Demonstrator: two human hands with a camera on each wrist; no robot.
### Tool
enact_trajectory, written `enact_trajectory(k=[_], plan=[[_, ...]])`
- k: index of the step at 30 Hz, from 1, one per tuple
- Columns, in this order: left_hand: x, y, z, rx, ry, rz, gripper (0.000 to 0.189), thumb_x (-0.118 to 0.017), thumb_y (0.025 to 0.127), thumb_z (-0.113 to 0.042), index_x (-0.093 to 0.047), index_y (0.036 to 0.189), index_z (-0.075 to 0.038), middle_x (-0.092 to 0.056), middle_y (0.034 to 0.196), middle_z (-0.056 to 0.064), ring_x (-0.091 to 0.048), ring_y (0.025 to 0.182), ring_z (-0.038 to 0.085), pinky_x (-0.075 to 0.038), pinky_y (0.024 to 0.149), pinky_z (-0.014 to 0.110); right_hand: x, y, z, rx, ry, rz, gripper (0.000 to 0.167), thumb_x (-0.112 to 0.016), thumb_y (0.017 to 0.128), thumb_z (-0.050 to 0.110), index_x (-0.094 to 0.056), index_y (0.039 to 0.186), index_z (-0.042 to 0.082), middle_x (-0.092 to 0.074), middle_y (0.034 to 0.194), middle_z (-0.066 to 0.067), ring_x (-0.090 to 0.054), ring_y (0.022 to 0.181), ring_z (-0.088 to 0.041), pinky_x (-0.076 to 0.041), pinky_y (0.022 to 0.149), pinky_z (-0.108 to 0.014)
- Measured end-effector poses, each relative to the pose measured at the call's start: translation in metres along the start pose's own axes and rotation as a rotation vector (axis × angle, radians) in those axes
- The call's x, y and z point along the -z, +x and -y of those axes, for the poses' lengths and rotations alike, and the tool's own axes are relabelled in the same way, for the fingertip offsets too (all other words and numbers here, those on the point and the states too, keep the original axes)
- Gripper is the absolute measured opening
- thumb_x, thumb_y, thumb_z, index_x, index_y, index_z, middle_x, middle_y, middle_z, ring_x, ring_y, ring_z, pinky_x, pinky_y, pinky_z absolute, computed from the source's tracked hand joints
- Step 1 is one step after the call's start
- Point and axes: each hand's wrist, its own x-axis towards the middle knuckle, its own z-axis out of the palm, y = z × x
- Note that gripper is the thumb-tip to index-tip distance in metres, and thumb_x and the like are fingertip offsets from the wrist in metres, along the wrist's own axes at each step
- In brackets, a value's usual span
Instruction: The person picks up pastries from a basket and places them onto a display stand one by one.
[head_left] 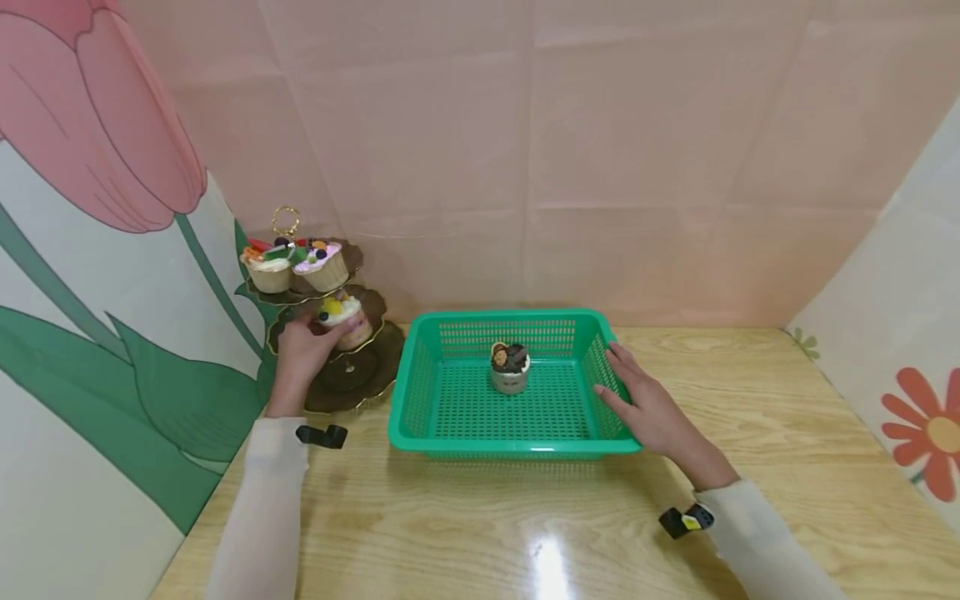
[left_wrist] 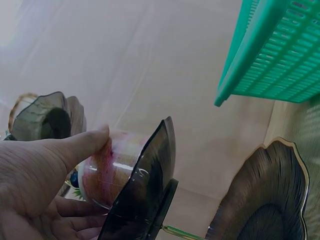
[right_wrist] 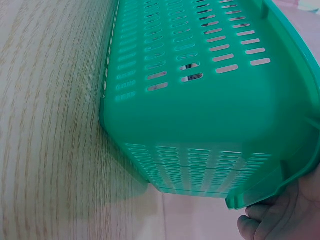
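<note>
My left hand [head_left: 306, 346] grips a small cake cup [head_left: 352, 327] topped with white cream and fruit. In the left wrist view, the thumb lies along the clear wall of this cake cup [left_wrist: 107, 175], and its base is against the dark middle tier. The dark tiered stand [head_left: 341, 379] with gold wavy edges is on the left. My right hand [head_left: 651, 406] holds the right rim of a green plastic basket [head_left: 517, 447], thumb on the inner side. A cupcake with dark chocolate topping [head_left: 510, 371] stands upright inside the basket.
Two fruit-topped cupcakes, one with white cream [head_left: 268, 271] and one with lilac cream [head_left: 322, 265], sit on the stand's top tier. The gold ring handle [head_left: 286, 221] rises above them. A pink backdrop [head_left: 637, 167] hangs behind the wooden table [head_left: 450, 533].
</note>
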Motion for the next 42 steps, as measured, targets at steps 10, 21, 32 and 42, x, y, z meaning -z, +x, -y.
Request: enact_trajectory(k=[10,21,32,42], plan=[[-0.002,0.002,0.001,-0.024,0.028,-0.005,0.055,-0.073,0.086,-0.048,-0.065,0.110,0.001,-0.070,0.103,0.025,-0.064,0.096,0.042,-0.048,0.079,0.051,0.000,0.000,-0.001,0.001,-0.001,0.002,0.072,-0.048,0.104,0.042,-0.025,0.155,-0.003,-0.014,0.166,-0.017,-0.018,0.151,-0.042,-0.026,0.113,-0.066],[0.015,-0.006,-0.002,-0.015,0.013,0.075,0.066,-0.070,0.089,-0.048,-0.058,0.131,0.002,-0.068,0.115,0.027,-0.065,0.104,0.039,-0.051,0.084,0.049,-0.001,-0.001,0.001,-0.009,0.005,0.011,0.072,-0.048,0.104,0.042,-0.025,0.155,-0.003,-0.014,0.166,-0.017,-0.018,0.150,-0.043,-0.027,0.112,-0.066],[0.028,-0.030,-0.016,-0.069,0.055,0.115,0.082,-0.068,0.092,-0.046,-0.032,0.153,-0.006,-0.060,0.127,0.032,-0.060,0.116,0.046,-0.050,0.092,0.058,0.001,-0.001,0.004,-0.013,0.008,0.013,0.070,-0.048,0.104,0.040,-0.025,0.155,-0.003,-0.014,0.166,-0.017,-0.017,0.151,-0.043,-0.026,0.113,-0.066],[0.037,-0.052,-0.035,-0.124,0.112,0.164,0.079,-0.063,0.096,-0.043,-0.032,0.152,0.004,-0.055,0.133,0.034,-0.056,0.119,0.049,-0.047,0.097,0.061,0.001,-0.001,0.004,-0.011,0.005,-0.001,0.070,-0.050,0.104,0.040,-0.026,0.155,-0.002,-0.015,0.166,-0.017,-0.019,0.150,-0.042,-0.027,0.113,-0.065]])
